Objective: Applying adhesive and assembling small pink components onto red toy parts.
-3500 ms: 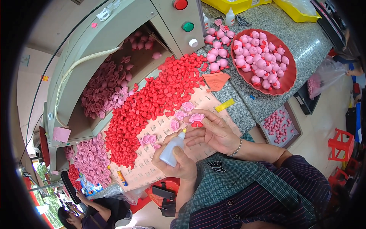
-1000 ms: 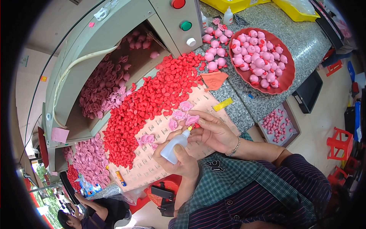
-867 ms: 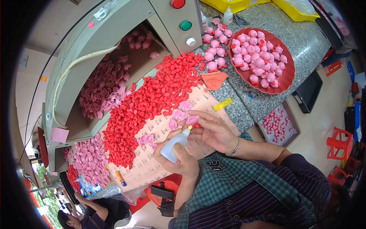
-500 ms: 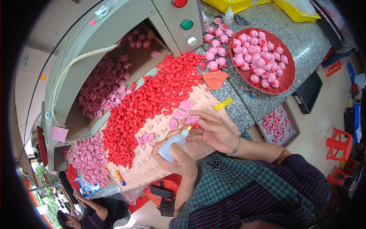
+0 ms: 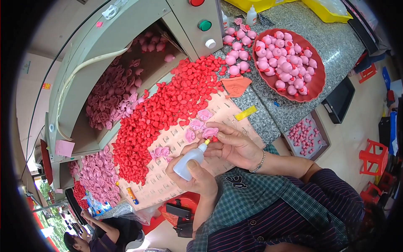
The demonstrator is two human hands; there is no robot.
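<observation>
My left hand (image 5: 196,174) is wrapped round a white squeeze bottle (image 5: 184,166). Its yellow nozzle tip (image 5: 207,142) points up and right, at or close to a small red piece (image 5: 215,138). With its fingers and thumb my right hand (image 5: 235,145) pinches a pink petal-shaped piece (image 5: 210,132) that has the red piece at its lower edge. Whether the nozzle touches it is too small to tell. A few similar pink pieces (image 5: 196,124) lie beside my right fingertips on the slotted pink board (image 5: 228,110).
Red pieces (image 5: 147,126) are heaped along the board's far side, beside a grey machine (image 5: 176,25) with pink pieces inside. A red bowl (image 5: 321,84) of pink balls stands on the granite table (image 5: 336,50) at right. A glue stick (image 5: 132,195) lies near left. Another person (image 5: 105,235) sits lower left.
Almost nothing differs. The bottle and both hands stay nearly in place, with only a very slight shift. At lower left, the other person's arms have moved a little.
</observation>
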